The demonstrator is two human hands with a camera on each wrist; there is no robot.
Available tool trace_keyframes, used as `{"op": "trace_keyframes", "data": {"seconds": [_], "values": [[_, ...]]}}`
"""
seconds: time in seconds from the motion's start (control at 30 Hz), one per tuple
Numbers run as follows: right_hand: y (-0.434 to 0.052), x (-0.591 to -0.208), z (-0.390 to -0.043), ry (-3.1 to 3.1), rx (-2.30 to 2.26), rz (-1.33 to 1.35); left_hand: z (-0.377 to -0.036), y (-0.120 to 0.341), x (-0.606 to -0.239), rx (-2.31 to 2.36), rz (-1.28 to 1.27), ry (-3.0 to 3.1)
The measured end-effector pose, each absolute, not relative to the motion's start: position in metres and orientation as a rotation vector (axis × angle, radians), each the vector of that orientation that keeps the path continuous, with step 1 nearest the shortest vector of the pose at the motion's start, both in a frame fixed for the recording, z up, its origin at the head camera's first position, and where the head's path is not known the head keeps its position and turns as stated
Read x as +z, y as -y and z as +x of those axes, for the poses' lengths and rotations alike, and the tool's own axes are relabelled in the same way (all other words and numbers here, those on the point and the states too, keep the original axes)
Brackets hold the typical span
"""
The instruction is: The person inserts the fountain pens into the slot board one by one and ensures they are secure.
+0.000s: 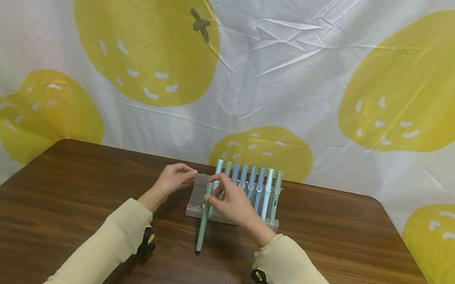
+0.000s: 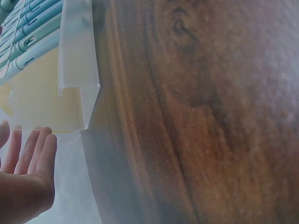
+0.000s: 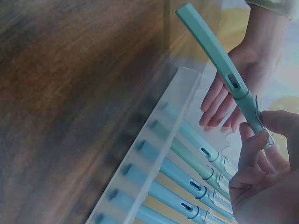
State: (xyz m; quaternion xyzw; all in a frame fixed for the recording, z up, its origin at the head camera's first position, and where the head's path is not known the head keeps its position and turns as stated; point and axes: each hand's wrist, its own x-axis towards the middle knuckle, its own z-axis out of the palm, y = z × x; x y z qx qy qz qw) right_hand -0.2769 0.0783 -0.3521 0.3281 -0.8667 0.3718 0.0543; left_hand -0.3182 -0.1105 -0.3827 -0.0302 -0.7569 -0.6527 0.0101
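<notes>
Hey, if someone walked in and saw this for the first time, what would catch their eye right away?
Probably the right hand at the table's middle, pinching a green pen by its upper end above the clear pen rack. Next, the row of blue and green pens lying side by side in that rack, and the left hand touching its left edge. Behind hangs a white cloth with big yellow lemons.

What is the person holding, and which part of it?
The right hand pinches a slim green plastic pen near its clip end. The left hand touches the clear plastic pen rack.
</notes>
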Motion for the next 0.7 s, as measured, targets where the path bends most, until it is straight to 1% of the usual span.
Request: {"op": "trace_keyframes", "data": {"seconds": [0.27,0.7], "values": [[-0.078,-0.349,-0.28,2.574,1.083,0.936,-0.317,0.11,-0.382,-2.029,-0.078,2.368],[-0.079,-0.341,-0.289,2.443,0.985,0.914,-0.316,0.11,-0.379,-2.038,-0.069,2.375]]}}
